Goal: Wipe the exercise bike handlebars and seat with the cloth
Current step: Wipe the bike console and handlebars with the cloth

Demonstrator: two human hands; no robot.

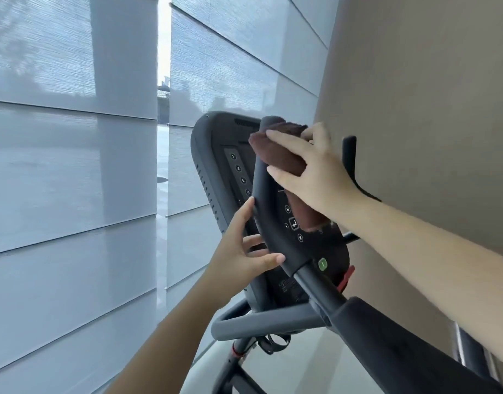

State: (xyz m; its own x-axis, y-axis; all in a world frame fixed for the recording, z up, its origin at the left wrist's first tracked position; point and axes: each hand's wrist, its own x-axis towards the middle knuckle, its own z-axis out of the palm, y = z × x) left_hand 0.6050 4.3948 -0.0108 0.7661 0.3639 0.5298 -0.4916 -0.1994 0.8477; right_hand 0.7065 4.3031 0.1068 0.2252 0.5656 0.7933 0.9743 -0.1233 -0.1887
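**A:** The right-hand grip [315, 172] is up near the top of the handlebar [266, 211]. Thumb and fingers are closed on the brown cloth [276, 155], which is pressed round the bar with a loose tail hanging in front of the console [216, 155].

**B:** The left-hand grip [239, 251] sits lower on the same bar, thumb across the front, fingers round the back. It looks like a steadying hold.

**A:** Best form here would be a firm squeeze and one long pull down toward the lower hand, then a twist to catch the back side.

**B:** That tail needs watching near the console buttons. The far handlebar [349, 155] probably comes next, and the seat is out of shot.
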